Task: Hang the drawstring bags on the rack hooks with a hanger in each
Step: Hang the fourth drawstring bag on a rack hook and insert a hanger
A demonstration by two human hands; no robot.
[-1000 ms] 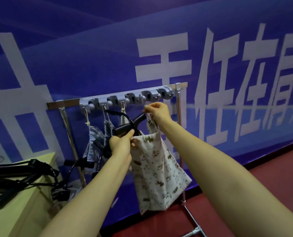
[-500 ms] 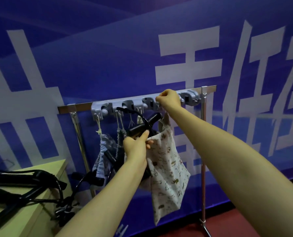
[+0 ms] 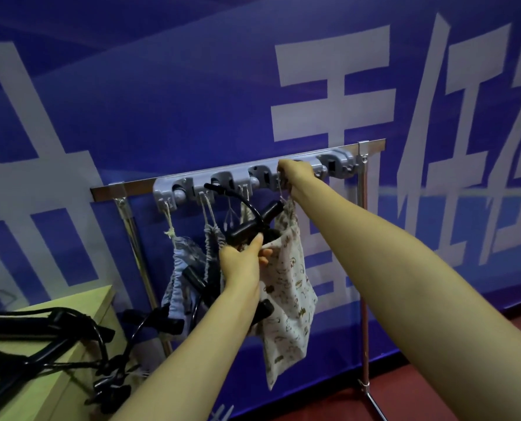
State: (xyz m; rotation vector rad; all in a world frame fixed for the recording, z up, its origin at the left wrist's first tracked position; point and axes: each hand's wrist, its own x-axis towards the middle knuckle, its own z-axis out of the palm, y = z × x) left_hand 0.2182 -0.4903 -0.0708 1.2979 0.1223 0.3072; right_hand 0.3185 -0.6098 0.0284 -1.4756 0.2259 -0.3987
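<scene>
Cream bag [image 3: 289, 299] (mouth gripped by left hand [image 3: 241, 265]) holds black hanger [image 3: 250, 229].

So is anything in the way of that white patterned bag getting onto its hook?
Nothing visible. The right hand holds the white patterned bag by its cord at the grey hook strip, though the hand hides the hook itself. The left hand grips the bag's mouth, where the black hanger pokes out, left of the cord.

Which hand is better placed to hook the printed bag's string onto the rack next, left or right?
Right. The right hand is up at the grey hook strip, pinching the drawstring of the printed bag. The left hand is lower, holding the bag's mouth beside the black hanger.
</scene>
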